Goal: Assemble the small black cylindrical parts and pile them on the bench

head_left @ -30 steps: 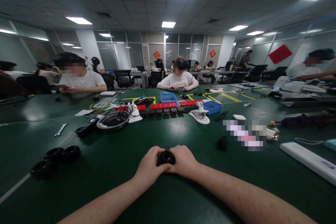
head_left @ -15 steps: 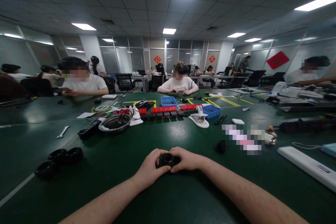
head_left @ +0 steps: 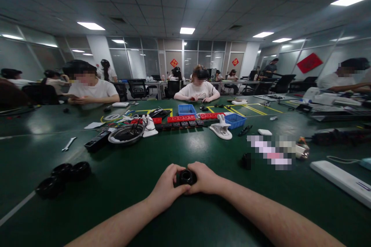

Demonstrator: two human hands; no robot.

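A small black ring-shaped part [head_left: 187,177] sits low in the centre of the frame, just above the green table [head_left: 185,220], clasped from both sides. The left hand [head_left: 168,187] curls its fingers closed around the part's left side, and the right hand [head_left: 206,179] pinches its right side, thumbs meeting beneath it. At lower left lie several black wheels [head_left: 62,177], well apart from the hands. Right of centre stands a small black piece [head_left: 246,161]. Farther up, in mid-frame, sit a round metal dish [head_left: 126,134], a white clamp [head_left: 222,128] and a blue bin [head_left: 235,120].
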